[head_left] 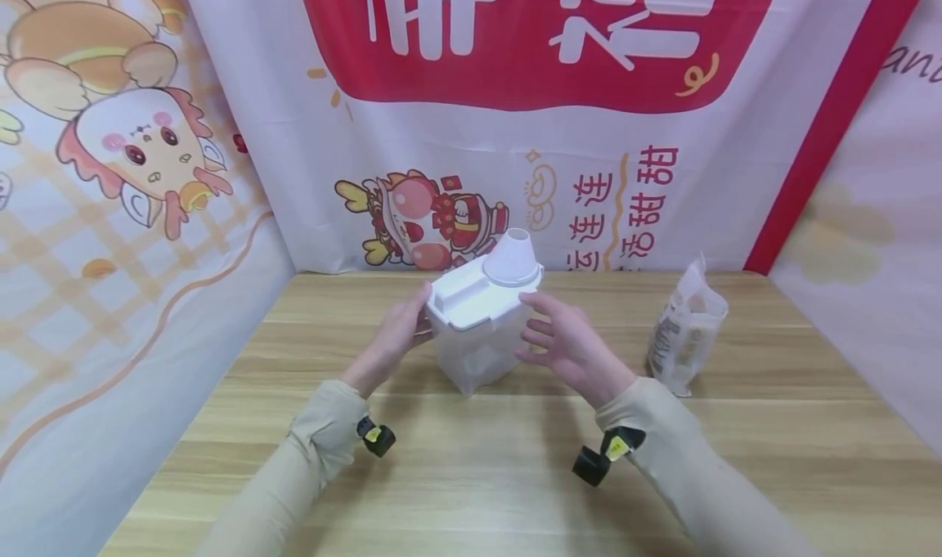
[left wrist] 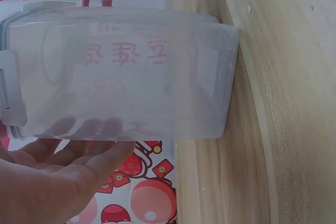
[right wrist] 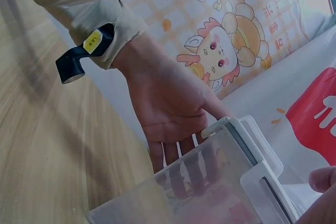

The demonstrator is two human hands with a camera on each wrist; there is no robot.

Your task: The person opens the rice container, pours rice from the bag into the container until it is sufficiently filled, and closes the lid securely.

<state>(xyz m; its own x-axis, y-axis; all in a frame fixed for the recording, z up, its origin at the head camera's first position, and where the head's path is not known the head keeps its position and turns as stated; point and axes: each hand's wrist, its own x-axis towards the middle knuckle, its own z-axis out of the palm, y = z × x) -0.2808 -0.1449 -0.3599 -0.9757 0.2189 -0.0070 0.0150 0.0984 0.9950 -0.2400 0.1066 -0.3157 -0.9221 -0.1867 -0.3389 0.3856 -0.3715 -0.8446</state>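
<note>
- Printed cloth banners [head_left: 456, 132] with cartoon figures and red lettering wall in a pale wooden bench [head_left: 471, 475] on its far, left and right sides.
- At the middle of the bench stands a translucent plastic container [head_left: 474, 352], looking empty as far as the wrist views show; its base rests on the wood.
- Its white lid [head_left: 471, 299] is already seated on top, with a white cone-shaped spout [head_left: 513, 258] rising from the far right corner.
- The left hand [head_left: 393, 336] lies flat against the container's left wall, fingers straight, pressing rather than gripping; the left wrist view shows the palm [left wrist: 58, 177] just beside the clear wall.
- The right hand [head_left: 567, 340] meets the right wall with fingers spread and relaxed, fingertips touching near the lid's edge; nothing is clasped.
- So the container is steadied between two released hands, not lifted, as I judge it.
- To the right, well apart from the container, a small pale pouch [head_left: 684, 332] stands upright on the bench, untouched; whether its top is cut I cannot tell.
- Judging from this, the lidded container is in place, while the pouch is not yet handled.
</note>
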